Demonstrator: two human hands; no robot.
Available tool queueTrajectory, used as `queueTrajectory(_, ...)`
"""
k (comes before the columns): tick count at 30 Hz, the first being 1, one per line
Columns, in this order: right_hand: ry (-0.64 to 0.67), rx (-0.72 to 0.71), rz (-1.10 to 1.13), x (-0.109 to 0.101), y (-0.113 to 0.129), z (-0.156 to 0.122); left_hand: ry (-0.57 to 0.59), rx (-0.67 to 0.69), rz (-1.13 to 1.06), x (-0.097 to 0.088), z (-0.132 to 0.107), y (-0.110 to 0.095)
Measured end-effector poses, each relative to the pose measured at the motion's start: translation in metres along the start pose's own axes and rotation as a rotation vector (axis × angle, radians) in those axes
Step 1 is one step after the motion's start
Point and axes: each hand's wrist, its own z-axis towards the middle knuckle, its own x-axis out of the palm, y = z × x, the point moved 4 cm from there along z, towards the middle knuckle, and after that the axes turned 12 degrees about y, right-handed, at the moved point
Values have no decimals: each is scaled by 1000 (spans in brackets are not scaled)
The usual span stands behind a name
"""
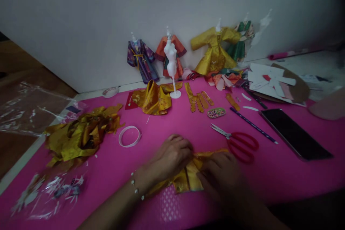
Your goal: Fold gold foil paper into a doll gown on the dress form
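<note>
A small piece of shiny gold brocade cloth (192,176) lies pleated on the pink mat in front of me. My left hand (172,154), with a beaded bracelet at the wrist, has its fingers curled down on the cloth's upper left part. On the right side of the cloth, my right hand (223,170) grips the edge between thumb and fingers; it is slightly blurred. Red-handled scissors (239,143) lie partly open just beyond my right hand. A roll of pale pink ribbon (129,136) rests to the left.
Gold scraps (81,133) and a clear plastic bag (51,194) lie at left. Behind stand a bare white doll mannequin (171,61) and several dressed ones. A pincase (216,113), a striped pencil (253,125) and a phone (295,134) lie at right, near paper pieces (265,79).
</note>
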Motion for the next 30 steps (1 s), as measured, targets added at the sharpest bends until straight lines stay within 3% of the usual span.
queueTrajectory(7,-51,-98,55,-2,1,0,-11,0,-20,-2,-3,4)
queueTrajectory(13,-39,-88,75,3,2,-2,-22,5,-18,3,1,3)
queueTrajectory(18,-59,-81,106,4,-1,-3,-8,-27,-22,-3,-3,2)
queueTrajectory(30,-60,-55,149,3,-2,-1,48,-61,-247,-13,-17,11)
